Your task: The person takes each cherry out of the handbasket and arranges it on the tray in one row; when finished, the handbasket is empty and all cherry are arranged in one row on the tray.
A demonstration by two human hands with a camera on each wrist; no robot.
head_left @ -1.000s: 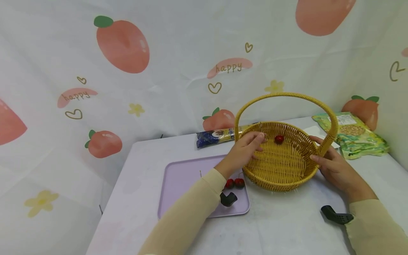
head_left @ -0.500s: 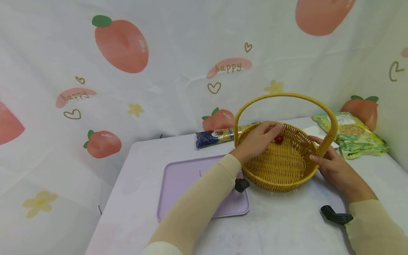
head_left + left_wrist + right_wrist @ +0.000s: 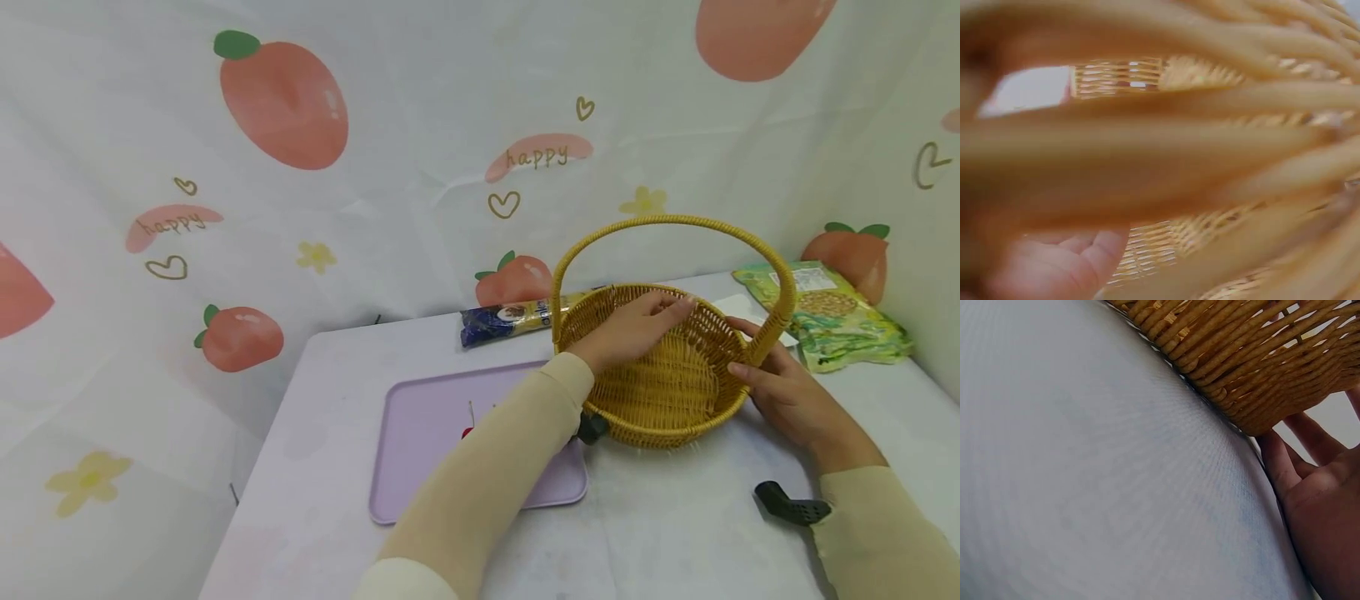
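Observation:
A yellow wicker basket (image 3: 682, 379) with a tall arched handle stands on the right half of the table. My left hand (image 3: 633, 329) reaches over its left rim into the bowl; its lower fingers are hidden, so whether they pinch anything does not show. In the left wrist view, blurred wicker strands cover most of the picture, and part of a hand (image 3: 1066, 265) shows at lower left. My right hand (image 3: 791, 400) grips the basket's right side near the handle's base, thumb over the rim. In the right wrist view its fingers (image 3: 1279, 462) touch the outer weave.
Left of the basket lies a lilac tray (image 3: 420, 417); a cherry (image 3: 467, 432) on it peeks past my left sleeve. Behind are a blue-and-yellow packet (image 3: 498, 323) and a green-yellow bag (image 3: 832, 321). A patterned cloth (image 3: 420, 167) hangs behind the table.
My left hand has moved rightward and deeper into the basket, and the cherry seen inside it is now hidden. The left sleeve covers more of the tray's cherries. My right hand keeps its place.

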